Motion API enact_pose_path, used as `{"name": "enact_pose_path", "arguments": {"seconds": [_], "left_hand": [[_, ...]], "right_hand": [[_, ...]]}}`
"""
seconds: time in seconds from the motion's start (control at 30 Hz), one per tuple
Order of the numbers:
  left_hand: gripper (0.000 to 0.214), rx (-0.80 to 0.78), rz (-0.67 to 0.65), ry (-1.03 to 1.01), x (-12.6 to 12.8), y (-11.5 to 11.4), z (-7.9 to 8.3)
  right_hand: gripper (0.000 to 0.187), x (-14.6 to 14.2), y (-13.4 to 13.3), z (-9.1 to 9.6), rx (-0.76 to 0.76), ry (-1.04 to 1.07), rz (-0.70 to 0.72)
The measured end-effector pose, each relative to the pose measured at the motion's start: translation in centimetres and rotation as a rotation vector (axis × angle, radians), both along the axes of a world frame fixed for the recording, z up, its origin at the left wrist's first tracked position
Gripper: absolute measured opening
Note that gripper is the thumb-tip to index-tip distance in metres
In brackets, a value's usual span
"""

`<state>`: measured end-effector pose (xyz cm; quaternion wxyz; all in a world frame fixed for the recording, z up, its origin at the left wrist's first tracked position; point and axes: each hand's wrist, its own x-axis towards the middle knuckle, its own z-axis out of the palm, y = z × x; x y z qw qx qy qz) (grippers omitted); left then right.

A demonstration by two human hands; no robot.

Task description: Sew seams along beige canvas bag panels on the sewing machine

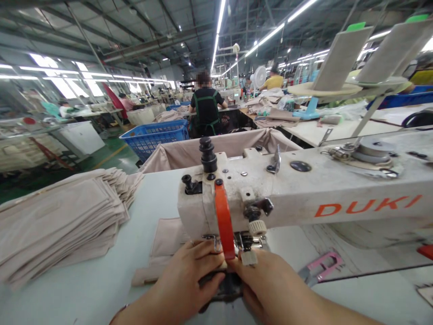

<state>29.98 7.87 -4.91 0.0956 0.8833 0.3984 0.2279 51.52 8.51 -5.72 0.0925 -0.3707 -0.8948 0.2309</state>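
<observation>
Both my hands rest at the needle of a white sewing machine (304, 194) marked DUKI. My left hand (187, 275) presses its fingers on a dark strap (223, 289) lying over a beige fabric piece (165, 243). My right hand (267, 284) holds the same dark strap from the right, fingers curled under it. The red guard (223, 221) and the presser foot (248, 253) sit just above my fingers. Part of the strap is hidden beneath my hands.
A tall stack of beige fabric pieces (57, 221) lies on the table at left. Pink-handled snips (321, 264) lie to the right of my hands. Behind the machine stand a fabric-lined bin (216, 149), a blue basket (154, 135) and a seated worker (205, 110).
</observation>
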Motion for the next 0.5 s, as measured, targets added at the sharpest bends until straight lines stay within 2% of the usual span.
{"name": "enact_pose_path", "arguments": {"seconds": [0.13, 0.2, 0.27, 0.43, 0.5], "left_hand": [[0.021, 0.105, 0.054, 0.056, -0.5, -0.3, -0.7], [0.019, 0.194, 0.085, 0.074, -1.1, -0.5, -1.2], [0.019, 0.213, 0.088, 0.061, -1.8, -0.5, -1.7], [0.019, -0.024, 0.134, -0.046, -3.0, 0.5, -1.6], [0.017, -0.087, 0.186, -0.108, -3.0, 0.7, -1.2]], "right_hand": [[0.037, 0.7, 0.0, 0.2, 0.037, 0.14, -0.026], [0.029, 1.2, 0.1, 0.2, 0.094, 0.209, -0.122], [0.024, 1.5, 0.4, 0.2, 0.164, 0.216, -0.217], [0.014, 1.8, 1.3, 0.0, 0.268, 0.119, -0.254], [0.018, 2.1, 1.6, 0.0, 0.283, 0.074, -0.251]]}}
